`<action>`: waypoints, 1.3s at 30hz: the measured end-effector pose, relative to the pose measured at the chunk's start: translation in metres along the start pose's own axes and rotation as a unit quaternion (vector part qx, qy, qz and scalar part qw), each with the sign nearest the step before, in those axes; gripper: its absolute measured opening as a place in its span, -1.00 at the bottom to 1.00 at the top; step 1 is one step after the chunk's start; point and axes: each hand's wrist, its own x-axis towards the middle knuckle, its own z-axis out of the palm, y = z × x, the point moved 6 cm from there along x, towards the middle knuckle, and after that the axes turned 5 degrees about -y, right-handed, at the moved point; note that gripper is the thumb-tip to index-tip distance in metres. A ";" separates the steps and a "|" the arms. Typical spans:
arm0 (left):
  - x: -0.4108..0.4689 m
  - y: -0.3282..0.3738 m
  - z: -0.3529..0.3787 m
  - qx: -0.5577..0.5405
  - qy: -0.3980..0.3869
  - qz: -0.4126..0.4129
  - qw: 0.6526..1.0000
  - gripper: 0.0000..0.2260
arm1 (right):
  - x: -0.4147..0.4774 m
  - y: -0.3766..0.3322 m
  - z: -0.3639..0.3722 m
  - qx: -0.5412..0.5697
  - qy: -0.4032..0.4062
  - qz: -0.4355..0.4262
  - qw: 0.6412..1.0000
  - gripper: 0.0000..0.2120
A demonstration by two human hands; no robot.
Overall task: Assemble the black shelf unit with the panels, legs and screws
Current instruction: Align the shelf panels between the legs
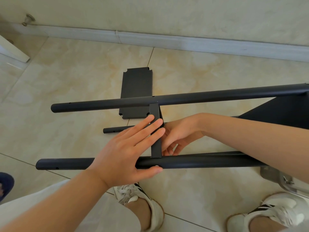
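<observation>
The left grip (123, 151) lay flat, outstretched, against the upright panel (156, 146); the right grip (178, 134) curled behind it, hold unclear.

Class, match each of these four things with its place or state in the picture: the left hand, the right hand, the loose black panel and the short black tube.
Things:
1. left hand
2. right hand
3. loose black panel
4. short black tube

Places or states:
A. flat on the tiles, partly hidden by the far leg
B. fingers straight across the fitted panel edge
C. on the floor, seen between the far leg and the near leg
D. beside the fitted panel, fingers curled by the near leg

Pairs: 1-B, 2-D, 3-A, 4-C
</observation>
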 end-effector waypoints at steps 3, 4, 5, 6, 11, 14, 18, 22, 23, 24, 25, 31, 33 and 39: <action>0.000 -0.001 0.001 0.002 -0.002 -0.001 1.000 -0.29 | 0.004 0.001 0.002 0.013 0.012 -0.009 1.000 -0.77; 0.000 -0.001 0.001 0.004 -0.002 -0.002 1.000 -0.29 | 0.005 0.001 0.001 0.021 0.015 -0.015 1.000 -0.81; 0.000 -0.001 0.001 0.006 -0.001 -0.002 1.000 -0.29 | 0.004 0.002 0.002 0.028 0.014 -0.018 0.999 -0.83; 0.000 -0.001 0.001 0.007 0.000 -0.002 1.000 -0.29 | 0.004 0.002 0.002 0.034 0.009 -0.020 0.999 -0.83; 0.000 -0.001 0.000 0.002 0.003 -0.001 1.000 -0.30 | 0.000 0.002 0.004 0.029 -0.008 -0.020 0.999 -0.94; -0.001 -0.001 0.001 0.000 0.002 -0.001 1.000 -0.30 | 0.004 0.003 0.005 0.011 0.003 -0.011 1.000 -0.86; -0.001 -0.001 0.001 0.004 0.003 -0.002 1.000 -0.29 | 0.004 0.002 0.004 0.002 0.001 -0.004 1.000 -0.68; 0.000 -0.001 0.002 0.007 0.002 -0.002 1.000 -0.29 | 0.000 0.001 0.004 0.031 -0.011 -0.012 0.999 -0.70; 0.000 -0.001 0.002 0.007 0.002 -0.002 1.000 -0.29 | 0.000 0.001 0.004 0.031 -0.011 -0.014 0.999 -0.73; 0.000 -0.002 0.002 0.008 0.002 -0.002 1.000 -0.29 | 0.001 0.001 0.004 0.029 -0.011 -0.014 0.999 -0.79; 0.000 -0.002 0.002 0.008 0.002 -0.002 1.000 -0.29 | 0.001 0.001 0.004 0.026 -0.008 -0.014 1.000 -0.84; 0.000 -0.002 0.002 0.006 0.007 0.001 1.000 -0.29 | -0.002 -0.004 0.004 -0.015 0.035 -0.010 0.999 -0.65; 0.000 -0.002 0.002 0.005 0.008 0.002 1.000 -0.28 | -0.001 -0.004 0.006 -0.020 0.041 -0.005 0.999 -0.63; 0.000 0.000 0.003 0.049 0.013 0.008 0.999 -0.29 | -0.015 -0.009 0.012 -0.038 0.068 -0.010 0.997 -0.84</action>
